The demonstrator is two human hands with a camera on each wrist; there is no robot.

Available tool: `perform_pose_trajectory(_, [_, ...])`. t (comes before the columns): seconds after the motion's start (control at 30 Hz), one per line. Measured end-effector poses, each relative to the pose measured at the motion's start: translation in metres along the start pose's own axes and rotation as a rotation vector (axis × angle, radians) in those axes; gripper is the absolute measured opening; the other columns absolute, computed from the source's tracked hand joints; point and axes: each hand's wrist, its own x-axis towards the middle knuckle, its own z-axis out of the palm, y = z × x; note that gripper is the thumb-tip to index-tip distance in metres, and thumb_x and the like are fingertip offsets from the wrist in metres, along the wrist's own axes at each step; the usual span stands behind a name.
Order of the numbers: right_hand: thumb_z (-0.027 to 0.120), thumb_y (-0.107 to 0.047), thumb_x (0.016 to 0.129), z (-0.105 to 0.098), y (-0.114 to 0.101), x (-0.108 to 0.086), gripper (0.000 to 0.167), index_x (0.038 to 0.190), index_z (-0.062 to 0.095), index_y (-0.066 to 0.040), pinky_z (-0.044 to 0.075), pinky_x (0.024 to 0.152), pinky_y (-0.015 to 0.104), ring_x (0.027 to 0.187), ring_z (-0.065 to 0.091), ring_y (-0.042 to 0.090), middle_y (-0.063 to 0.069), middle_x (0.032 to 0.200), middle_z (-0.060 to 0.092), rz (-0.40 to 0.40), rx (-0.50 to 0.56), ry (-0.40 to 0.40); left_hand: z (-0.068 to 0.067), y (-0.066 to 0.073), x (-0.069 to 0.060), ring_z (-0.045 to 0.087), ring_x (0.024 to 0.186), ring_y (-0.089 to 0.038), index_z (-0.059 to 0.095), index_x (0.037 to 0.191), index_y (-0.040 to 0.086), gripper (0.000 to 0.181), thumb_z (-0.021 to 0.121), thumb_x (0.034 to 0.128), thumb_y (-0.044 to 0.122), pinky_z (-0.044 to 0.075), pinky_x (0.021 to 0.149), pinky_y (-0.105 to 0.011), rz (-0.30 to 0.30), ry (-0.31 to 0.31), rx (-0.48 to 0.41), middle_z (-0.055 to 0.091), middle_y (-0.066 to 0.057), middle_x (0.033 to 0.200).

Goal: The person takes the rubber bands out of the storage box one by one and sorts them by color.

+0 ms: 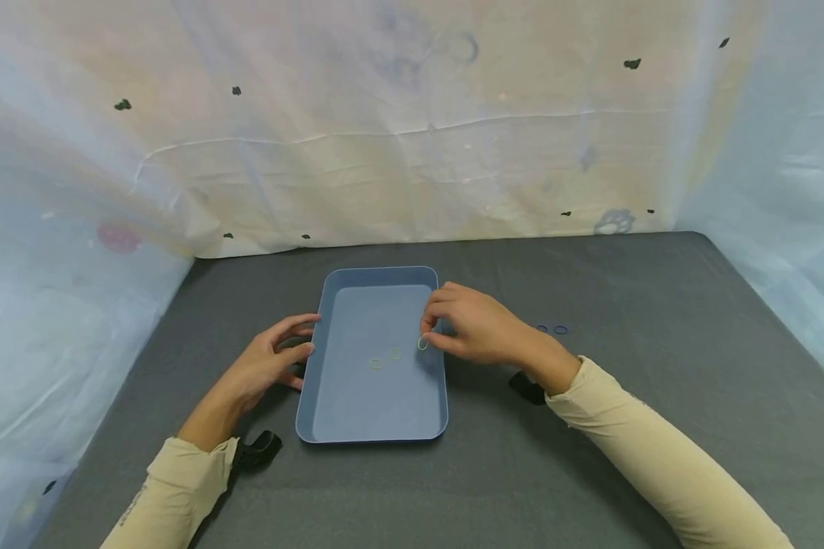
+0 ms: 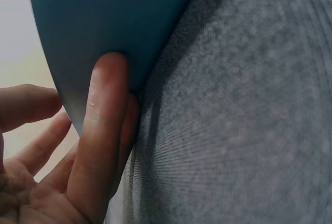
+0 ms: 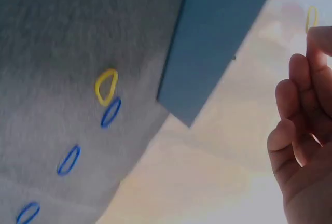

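A: Risk?
B: Right fingers (image 1: 439, 308) pinched on yellow band (image 1: 422, 343), over tray (image 1: 371, 404); loose pinch might drop it.
A: Left fingers (image 1: 294, 324)?
B: Spread, resting against tray's side; pushing could shift it.

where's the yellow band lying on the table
In the right wrist view, the yellow band lies on the gray table in the picture's left half, just above the topmost of three blue bands and left of the tray.

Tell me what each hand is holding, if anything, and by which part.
The right hand pinches a yellow band by one end. The left hand touches the left side of the blue tray, without a clear grip.
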Motion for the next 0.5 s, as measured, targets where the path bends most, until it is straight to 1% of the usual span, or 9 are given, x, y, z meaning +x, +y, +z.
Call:
perform_pose_trajectory(0.07, [0.069,-0.021,0.094,-0.004,0.0,-0.005,0.005,0.091,0.071,-0.018,0.052,0.087,0.031,0.097,0.056,0.013,-0.008,0.098,0.065,0.028,0.012,0.019,0.0,-0.001,0.0,0.061,0.115,-0.037,0.034,0.154,0.014,0.058,0.058,0.1021,0.021,0.062,0.068,-0.042,0.003,0.002,-0.006,0.036,-0.025,0.152])
perform_pose_trajectory(0.1, [0.069,-0.021,0.094,-0.005,0.0,-0.008,0.005,0.091,0.071,-0.018,0.052,0.083,0.031,0.098,0.056,0.013,-0.008,0.098,0.065,0.046,0.02,0.029,0.001,-0.001,0.0,0.061,0.115,-0.038,0.034,0.154,0.014,0.058,0.058,0.1021,0.021,0.062,0.068,-0.042,0.005,0.001,-0.009,0.036,-0.025,0.152])
perform_pose_trajectory(0.13, [0.07,-0.021,0.093,-0.006,0.0,-0.012,0.004,0.09,0.07,-0.019,0.052,0.082,0.031,0.098,0.057,0.014,-0.008,0.098,0.064,0.066,0.03,0.037,0.001,-0.002,0.0,0.061,0.115,-0.038,0.034,0.154,0.014,0.058,0.058,0.1021,0.021,0.062,0.068,-0.042,0.005,-0.003,-0.011,0.036,-0.025,0.152])
perform_pose_trajectory(0.3, [0.071,-0.022,0.093,-0.004,-0.003,-0.035,0.005,0.088,0.069,-0.024,0.051,0.078,0.03,0.097,0.057,0.014,-0.011,0.097,0.064,0.166,0.08,0.052,0.004,-0.004,0.001,0.06,0.117,-0.038,0.034,0.155,0.014,0.058,0.058,0.1024,0.021,0.062,0.069,-0.042,-0.001,-0.021,-0.017,0.036,-0.025,0.152])
perform_pose_trajectory(0.4, [0.071,-0.022,0.093,-0.003,-0.003,-0.043,0.006,0.088,0.069,-0.025,0.049,0.078,0.031,0.096,0.056,0.013,-0.012,0.096,0.064,0.205,0.093,0.083,0.002,-0.004,0.001,0.06,0.117,-0.038,0.035,0.154,0.015,0.057,0.058,0.1022,0.022,0.062,0.069,-0.042,-0.002,-0.007,-0.012,0.038,-0.024,0.151])
perform_pose_trajectory(0.5, [0.072,-0.02,0.092,-0.006,-0.004,-0.048,0.007,0.088,0.07,-0.024,0.05,0.08,0.034,0.097,0.056,0.013,-0.011,0.095,0.064,0.24,0.094,0.125,0.0,-0.003,0.0,0.061,0.116,-0.037,0.035,0.154,0.016,0.057,0.058,0.102,0.023,0.062,0.069,-0.041,-0.001,0.0,-0.01,0.038,-0.024,0.151])
